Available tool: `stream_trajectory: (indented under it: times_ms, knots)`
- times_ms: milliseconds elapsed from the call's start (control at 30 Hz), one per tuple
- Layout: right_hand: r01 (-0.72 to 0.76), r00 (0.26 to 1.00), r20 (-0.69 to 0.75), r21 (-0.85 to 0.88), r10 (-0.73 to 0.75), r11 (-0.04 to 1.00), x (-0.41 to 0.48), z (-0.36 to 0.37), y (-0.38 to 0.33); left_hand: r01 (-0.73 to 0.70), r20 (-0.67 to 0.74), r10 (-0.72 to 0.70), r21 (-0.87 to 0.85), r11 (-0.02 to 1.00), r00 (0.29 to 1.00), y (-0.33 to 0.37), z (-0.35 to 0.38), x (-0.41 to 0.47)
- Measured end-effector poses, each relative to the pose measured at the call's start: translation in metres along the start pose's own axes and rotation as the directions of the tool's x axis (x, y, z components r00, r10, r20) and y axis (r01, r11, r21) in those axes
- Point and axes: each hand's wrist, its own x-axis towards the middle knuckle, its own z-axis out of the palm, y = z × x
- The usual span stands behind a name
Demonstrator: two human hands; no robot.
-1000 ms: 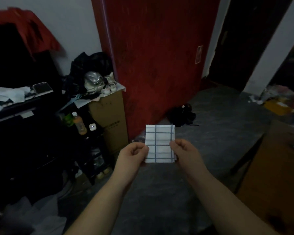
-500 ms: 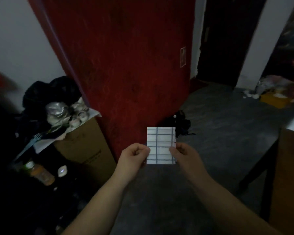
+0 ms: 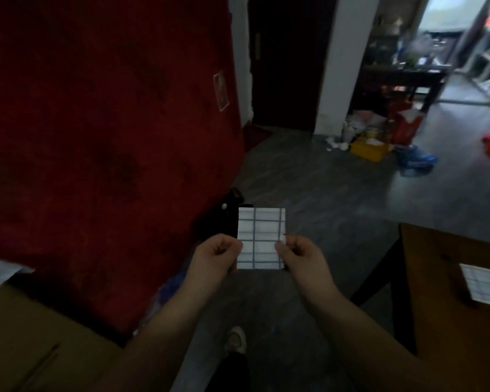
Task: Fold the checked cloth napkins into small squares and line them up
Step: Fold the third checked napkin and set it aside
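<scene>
Here, left hand (image 3: 215,256) and right hand (image 3: 303,256) pinched a folded white blue-checked cloth napkin (image 3: 259,239) left of the brown wooden table (image 3: 436,278); a slackened pinch risked its folds springing open.

Dim room, seen fr. above. L: dark red wall (image 3: 96,123) w/ small notice (image 3: 221,91). Centre bkgd: dark door (image 3: 283,66), white pillar (image 3: 337,66) beside it. Grey floor (image 3: 323,199) throughout; yellow box (image 3: 368,149) and blue bag (image 3: 416,159) near pillar foot. R: brown wooden counter (image 3: 436,278). Lower L: cardboard box (image 3: 40,335). Daylight enters top R via window (image 3: 447,9).
</scene>
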Motion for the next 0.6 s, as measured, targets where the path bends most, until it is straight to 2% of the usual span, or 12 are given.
stream_trajectory:
  times_ms: [133, 367, 600]
  knots:
    - [-0.003, 0.996, -0.092, 0.059, 0.009, 0.998, 0.096, -0.004, -0.012, -0.032, 0.064, 0.028, 0.057, 0.998, 0.998, 0.011, 0.016, 0.116]
    - [0.005, 0.955, -0.297, 0.044, 0.009, 0.999, 0.269, -0.019, -0.058, -0.076, 0.210, 0.063, 0.052, 0.996, 0.976, 0.052, 0.048, 0.328]
    - [0.028, 0.877, -0.480, 0.053, 0.001, 0.998, 0.383, -0.081, -0.077, -0.118, 0.376, 0.085, 0.068, 0.991, 0.923, 0.094, 0.125, 0.462]
